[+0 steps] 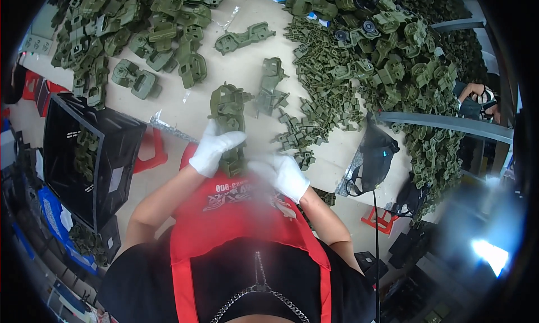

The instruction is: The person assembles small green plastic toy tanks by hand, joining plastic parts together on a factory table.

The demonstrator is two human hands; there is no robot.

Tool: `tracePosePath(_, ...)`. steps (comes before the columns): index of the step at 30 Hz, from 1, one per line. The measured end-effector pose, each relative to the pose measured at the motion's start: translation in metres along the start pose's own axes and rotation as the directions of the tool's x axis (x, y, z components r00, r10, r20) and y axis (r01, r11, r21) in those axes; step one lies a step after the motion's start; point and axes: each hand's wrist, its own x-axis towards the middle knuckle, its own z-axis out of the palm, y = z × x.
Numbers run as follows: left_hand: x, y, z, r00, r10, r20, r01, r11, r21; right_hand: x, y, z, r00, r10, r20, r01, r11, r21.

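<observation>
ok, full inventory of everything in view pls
table: one, pale, centre
held part: one, green, over table's near edge
loose parts: at least two, green, mid-table
left heap: uncountable, green, upper left
right heap: uncountable, green, upper right
small-part heap: uncountable, green, right of centre
crate: one, black, left
bag: one, black, right table edge
cable: one, black, below bag
stools: at least two, red, by table
bars: at least two, grey, right
co-worker: one, striped clothing, far right
apron: one, red, on wearer
left fingers: one hand, white-gloved, on held part
right fingers: one hand, white-gloved, blurred, beside it
</observation>
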Motion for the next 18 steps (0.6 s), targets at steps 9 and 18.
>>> tracePosePath(9, -0.012, -0.009, -0.006, 1.0, -0.009, -0.004, 0.009, 1.0, 0.011, 0.003, -0.041, 0.008, 0.905, 0.348, -0.243, -0.363, 0.932, -0.015)
tracePosePath(18, -0.02, -0.015, -0.004, 0.997, -0.017, -0.078, 0.021, 0.998, 0.052, 0.004, -0.028, 0.05, 0.911, 0.027, -0.413, -0.177, 0.927, -0.33)
